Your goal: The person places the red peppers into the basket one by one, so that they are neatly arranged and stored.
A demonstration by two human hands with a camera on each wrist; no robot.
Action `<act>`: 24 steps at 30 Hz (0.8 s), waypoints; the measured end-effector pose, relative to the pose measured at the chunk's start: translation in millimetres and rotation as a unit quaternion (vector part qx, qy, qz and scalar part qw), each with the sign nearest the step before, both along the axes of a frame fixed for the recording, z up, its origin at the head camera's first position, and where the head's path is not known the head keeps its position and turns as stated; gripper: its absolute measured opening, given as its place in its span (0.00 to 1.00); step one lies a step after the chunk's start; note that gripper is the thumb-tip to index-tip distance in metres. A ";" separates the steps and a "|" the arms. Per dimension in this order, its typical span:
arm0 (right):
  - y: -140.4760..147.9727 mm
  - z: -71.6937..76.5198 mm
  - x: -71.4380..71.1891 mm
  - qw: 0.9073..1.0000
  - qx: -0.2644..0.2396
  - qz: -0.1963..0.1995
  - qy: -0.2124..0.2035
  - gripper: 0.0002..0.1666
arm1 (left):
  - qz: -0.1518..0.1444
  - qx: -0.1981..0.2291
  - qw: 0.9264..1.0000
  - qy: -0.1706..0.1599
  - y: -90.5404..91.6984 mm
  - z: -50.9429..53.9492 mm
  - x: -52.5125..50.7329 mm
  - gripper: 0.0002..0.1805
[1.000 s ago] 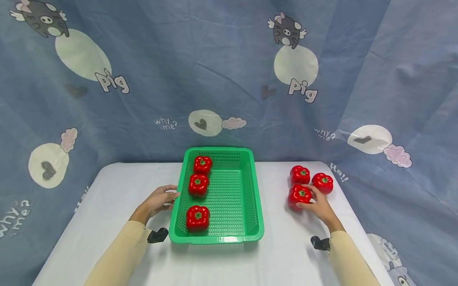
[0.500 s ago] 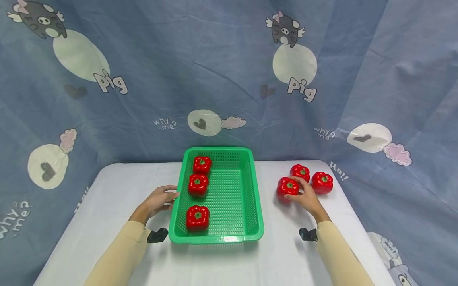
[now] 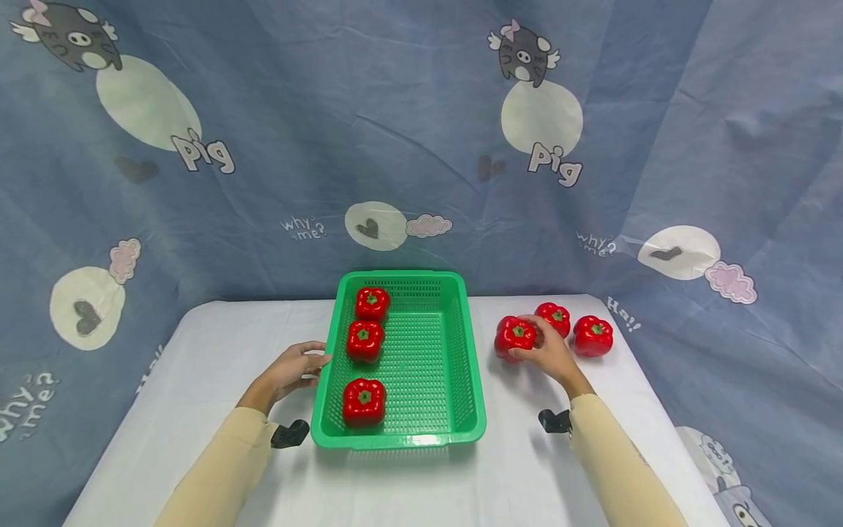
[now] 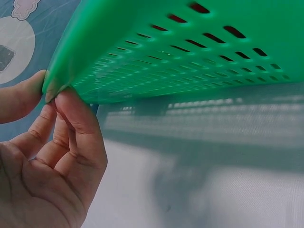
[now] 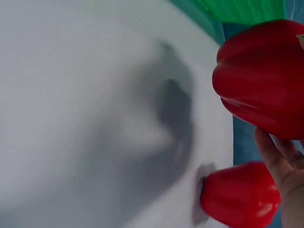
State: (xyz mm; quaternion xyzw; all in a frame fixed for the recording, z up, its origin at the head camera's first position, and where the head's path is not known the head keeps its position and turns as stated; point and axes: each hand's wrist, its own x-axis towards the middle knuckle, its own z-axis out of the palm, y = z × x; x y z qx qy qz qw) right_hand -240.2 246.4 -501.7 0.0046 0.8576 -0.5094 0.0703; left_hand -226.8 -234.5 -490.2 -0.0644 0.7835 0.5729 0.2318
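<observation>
A red bell pepper (image 3: 514, 338) is held by my right hand (image 3: 552, 356), its fingers and thumb around the far and near sides. In the right wrist view this bell pepper (image 5: 263, 78) hangs above the white table, its shadow apart from it. My left hand (image 3: 292, 371) pinches the left rim of the green basket (image 3: 464, 351); the left wrist view has thumb and fingertips on that rim (image 4: 61, 71). Inside the basket, along its left side, stand a far pepper (image 3: 372, 303), a middle pepper (image 3: 365, 341) and a near pepper (image 3: 364, 402).
Two more red peppers stand at the table's back right: one pepper (image 3: 553, 318) just behind my right hand, another pepper (image 3: 593, 337) farther right. The white table (image 3: 408, 490) ends at a blue printed curtain (image 3: 421, 146) behind and at both sides.
My right hand has lifted the bell pepper and carried it left and slightly away from me, from beside the other two peppers toward the basket. My left hand stays at the rim.
</observation>
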 end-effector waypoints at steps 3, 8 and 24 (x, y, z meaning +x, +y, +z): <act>-3.1 2.1 -2.0 1.000 -0.001 0.003 0.004 0.46 | -0.002 0.000 1.000 -0.002 0.2 0.6 0.1 0.26; -7.5 8.4 -5.6 1.000 -0.007 0.004 0.015 0.47 | -0.003 -0.002 1.000 -0.003 -0.1 0.7 0.1 0.26; -18.4 35.9 -15.9 0.999 -0.021 0.010 0.033 0.47 | -0.009 0.013 1.000 -0.001 -0.9 0.8 1.6 0.26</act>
